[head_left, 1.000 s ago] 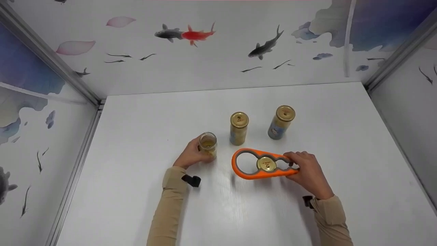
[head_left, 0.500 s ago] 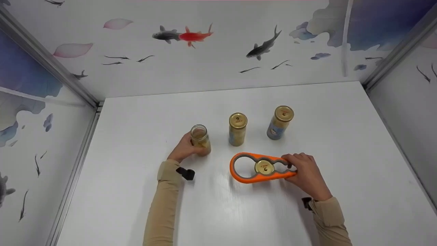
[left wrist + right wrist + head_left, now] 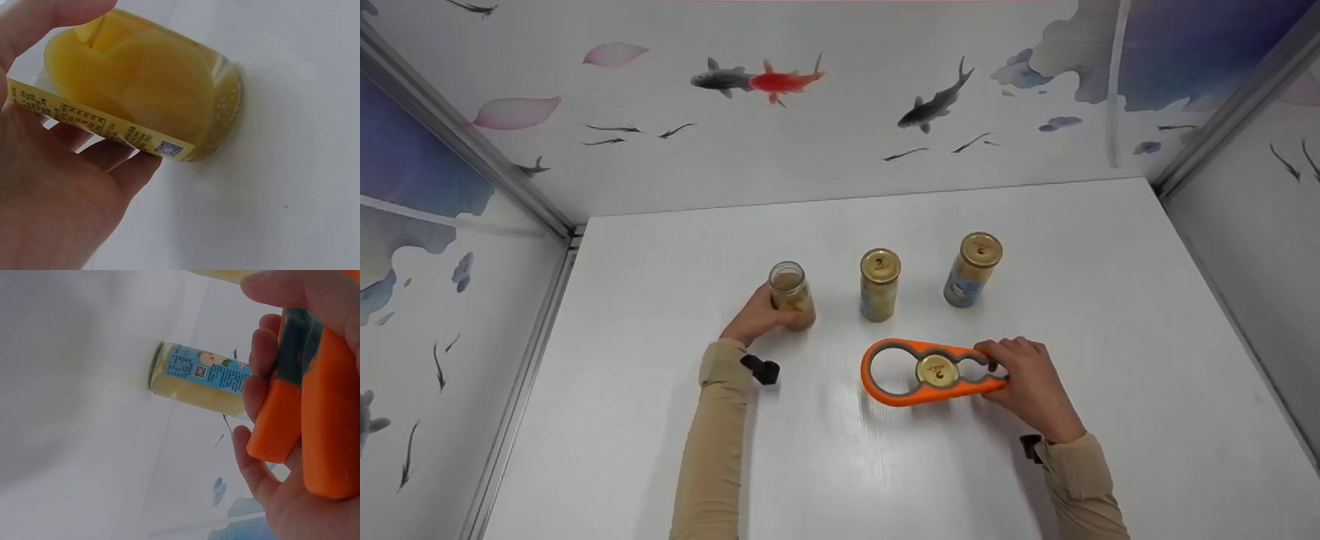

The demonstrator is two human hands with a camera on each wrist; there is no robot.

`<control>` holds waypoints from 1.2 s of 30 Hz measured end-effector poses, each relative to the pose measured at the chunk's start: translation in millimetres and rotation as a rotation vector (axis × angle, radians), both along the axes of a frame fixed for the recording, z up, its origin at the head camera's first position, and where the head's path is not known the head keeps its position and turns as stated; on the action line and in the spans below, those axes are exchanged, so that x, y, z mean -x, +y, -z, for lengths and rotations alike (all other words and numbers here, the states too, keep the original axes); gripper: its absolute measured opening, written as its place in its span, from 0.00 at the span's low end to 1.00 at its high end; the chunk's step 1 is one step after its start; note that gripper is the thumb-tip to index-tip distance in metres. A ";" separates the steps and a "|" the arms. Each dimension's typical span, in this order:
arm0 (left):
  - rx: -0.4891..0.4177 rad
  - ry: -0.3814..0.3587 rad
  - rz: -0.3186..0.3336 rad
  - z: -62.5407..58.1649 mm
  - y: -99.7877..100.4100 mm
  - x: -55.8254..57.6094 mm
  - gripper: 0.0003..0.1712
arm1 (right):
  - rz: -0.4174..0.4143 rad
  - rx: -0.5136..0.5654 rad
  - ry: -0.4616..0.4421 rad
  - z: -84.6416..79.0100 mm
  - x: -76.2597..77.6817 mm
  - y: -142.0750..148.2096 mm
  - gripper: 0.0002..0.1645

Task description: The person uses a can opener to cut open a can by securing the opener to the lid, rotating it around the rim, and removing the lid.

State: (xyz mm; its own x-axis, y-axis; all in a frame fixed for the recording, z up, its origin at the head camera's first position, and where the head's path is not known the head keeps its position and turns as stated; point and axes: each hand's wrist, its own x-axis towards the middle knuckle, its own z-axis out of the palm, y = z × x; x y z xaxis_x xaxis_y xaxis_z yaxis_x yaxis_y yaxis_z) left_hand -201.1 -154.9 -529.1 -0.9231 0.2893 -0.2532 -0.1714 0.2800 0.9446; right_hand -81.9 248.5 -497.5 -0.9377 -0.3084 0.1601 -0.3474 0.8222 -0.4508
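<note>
My left hand [image 3: 757, 315] grips an open glass jar [image 3: 793, 300] with no lid. In the left wrist view, yellow fruit in liquid fills the jar [image 3: 152, 79], and a printed label runs along its side. My right hand [image 3: 1031, 379] holds an orange and grey jar opener [image 3: 889, 399] by its two handle ends, which show up close in the right wrist view. A gold lid [image 3: 937, 370] sits in the opener's middle opening. Two jars with gold lids stand upright beyond the hands: one jar [image 3: 879, 289] in the middle and another jar [image 3: 971, 270] to its right.
The white table [image 3: 825, 465] is bounded by a back wall [image 3: 810, 161] printed with fish, and by side walls with metal corner rails [image 3: 532, 199]. In the right wrist view a blue-labelled jar [image 3: 197, 377] stands beyond the fingers.
My left hand has moved the open jar left and farther back, away from the lidded jars. The opener with the lid has dropped slightly nearer to me in the head view.
</note>
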 end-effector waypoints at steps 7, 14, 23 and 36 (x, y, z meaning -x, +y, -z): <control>-0.018 0.007 -0.006 1.0 -3.7 4.9 0.42 | -0.001 -0.003 -0.009 1.4 -1.1 -1.0 0.29; -0.028 -0.008 -0.044 -1.4 -6.9 3.7 0.47 | -0.008 -0.014 0.038 3.0 -2.9 -0.9 0.31; -0.027 -0.030 -0.043 1.0 -23.5 -4.1 0.46 | 0.005 -0.021 -0.014 3.9 -4.7 -4.0 0.29; -0.049 0.011 -0.076 -1.4 -60.7 -32.1 0.38 | 0.000 -0.021 -0.042 12.2 -8.4 -8.6 0.29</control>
State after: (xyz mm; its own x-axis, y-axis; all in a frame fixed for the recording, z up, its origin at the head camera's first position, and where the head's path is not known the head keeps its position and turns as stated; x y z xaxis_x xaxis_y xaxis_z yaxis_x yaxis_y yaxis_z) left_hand -169.0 -215.6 -527.7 -0.9455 0.2299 -0.2304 -0.1802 0.2196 0.9588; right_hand -73.5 239.9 -509.7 -0.9435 -0.3109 0.1142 -0.3283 0.8319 -0.4473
